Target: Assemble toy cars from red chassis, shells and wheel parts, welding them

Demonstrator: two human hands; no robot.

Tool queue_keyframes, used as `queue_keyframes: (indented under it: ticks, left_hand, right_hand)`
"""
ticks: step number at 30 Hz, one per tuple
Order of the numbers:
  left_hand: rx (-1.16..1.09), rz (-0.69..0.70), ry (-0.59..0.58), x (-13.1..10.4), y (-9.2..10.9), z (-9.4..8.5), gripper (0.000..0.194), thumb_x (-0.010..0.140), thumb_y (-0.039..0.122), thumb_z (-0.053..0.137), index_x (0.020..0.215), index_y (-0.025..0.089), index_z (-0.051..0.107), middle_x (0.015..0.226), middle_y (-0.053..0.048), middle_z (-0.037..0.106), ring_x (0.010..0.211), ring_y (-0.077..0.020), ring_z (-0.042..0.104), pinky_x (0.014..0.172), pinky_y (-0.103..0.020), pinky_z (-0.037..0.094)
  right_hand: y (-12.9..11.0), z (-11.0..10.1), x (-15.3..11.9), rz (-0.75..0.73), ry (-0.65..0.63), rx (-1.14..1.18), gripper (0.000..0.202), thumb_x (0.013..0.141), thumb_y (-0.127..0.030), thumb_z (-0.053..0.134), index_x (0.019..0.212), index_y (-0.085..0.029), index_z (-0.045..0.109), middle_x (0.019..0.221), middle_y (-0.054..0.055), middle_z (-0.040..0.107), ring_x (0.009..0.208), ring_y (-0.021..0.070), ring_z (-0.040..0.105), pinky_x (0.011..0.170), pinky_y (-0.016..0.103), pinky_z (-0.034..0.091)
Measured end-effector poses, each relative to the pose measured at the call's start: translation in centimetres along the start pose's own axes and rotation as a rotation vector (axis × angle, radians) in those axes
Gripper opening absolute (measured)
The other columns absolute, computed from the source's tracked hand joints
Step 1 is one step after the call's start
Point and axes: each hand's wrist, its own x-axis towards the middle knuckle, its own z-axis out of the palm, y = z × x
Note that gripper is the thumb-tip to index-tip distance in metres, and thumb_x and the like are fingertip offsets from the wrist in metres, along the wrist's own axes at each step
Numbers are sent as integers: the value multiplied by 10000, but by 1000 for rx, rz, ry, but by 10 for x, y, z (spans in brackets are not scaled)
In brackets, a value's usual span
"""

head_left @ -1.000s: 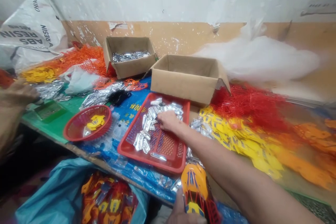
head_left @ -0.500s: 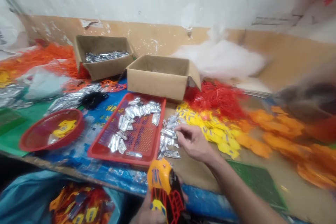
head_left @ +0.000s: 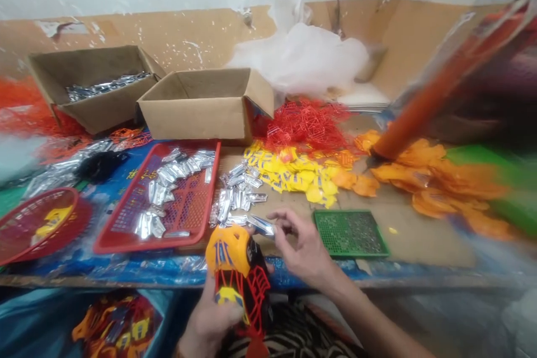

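My left hand [head_left: 212, 313] is wrapped round a toy car body [head_left: 229, 251] in orange, yellow, red and black, held low at the table's front edge. Between the thumb and fingers of my right hand [head_left: 300, 243] is a silver plastic part [head_left: 262, 225], long and shiny, just right of the car body's top. Behind it on cardboard lies a pile of like silver parts [head_left: 237, 193]. More of these lie in a red plastic basket [head_left: 213, 179]. Yellow parts [head_left: 293, 176] are heaped farther back on the right.
Two cardboard boxes [head_left: 197, 120] stand at the back, the left one with silver parts. Right are red lattice parts [head_left: 304, 123], orange shells [head_left: 419, 170], a green tray [head_left: 352, 254] of small pieces and a hanging orange tool [head_left: 436, 95]. A round red basket [head_left: 69, 235] sits left.
My right hand has drawn a silver part away from the pile toward the car body. The camera view has turned right, bringing the orange tool into sight. My left hand keeps its hold.
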Motion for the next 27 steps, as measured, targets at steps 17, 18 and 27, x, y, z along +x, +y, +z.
queue_keyframes:
  ticks: [17, 18, 27]
  left_hand:
    - [4, -27, 113, -3, -7, 24, 1047, 543, 251, 864, 1458, 279, 356, 1045, -60, 740, 992, -311, 682, 864, -379, 567]
    - [10, -16, 127, -3, -8, 26, 1060, 546, 249, 865, 1466, 279, 338, 1061, -65, 737, 1002, -318, 678, 878, -391, 560]
    - [21, -31, 238, -5, -8, 27, 1063, 525, 213, 881, 1450, 280, 363, 1103, -77, 731, 977, -322, 693, 849, -408, 582]
  right_hand:
    - [2, -18, -18, -389, 15, -455, 187, 908, -131, 538, 1083, -130, 602, 1008, 91, 635, 916, 196, 586, 756, 323, 519]
    - [1, -18, -18, -384, 23, -471, 180, 910, -134, 533, 1076, -131, 603, 1021, 95, 629, 928, 200, 581, 761, 327, 520]
    - [-2, -13, -15, -334, -38, -514, 165, 887, -99, 503, 986, -139, 629, 907, 78, 626, 851, 194, 557, 708, 318, 488]
